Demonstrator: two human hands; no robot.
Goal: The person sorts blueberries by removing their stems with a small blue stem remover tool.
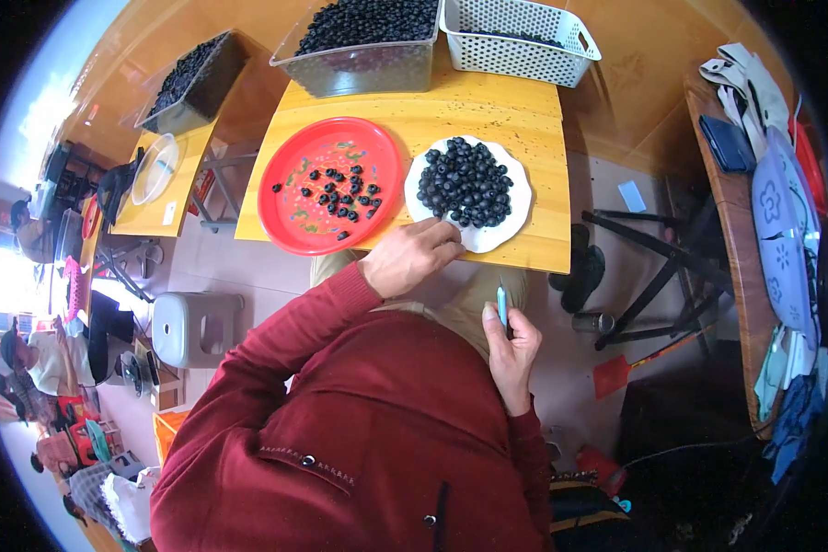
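Note:
My left hand [415, 256] is at the near left rim of a scalloped white plate [522, 190], its fingers curled together. Whatever they pinch, if anything, is hidden beneath them. On that plate lies a heap of small dark round balls [466, 181], like berries or beads. To the left is a round red tray [281, 213] with a floral pattern and more dark balls [340, 191] scattered on it. Lower and to the right, below the table edge, my right hand [513, 351] is closed on a slim light blue pen-like tool [502, 305], its thin tip pointing up.
Both dishes stand on a yellow wooden table [414, 110]. Behind them are a clear bin [363, 74] full of dark balls and a white perforated basket [524, 60]. A grey stool [193, 328] stands left; a cluttered brown table [736, 248] is right. Other people sit far left.

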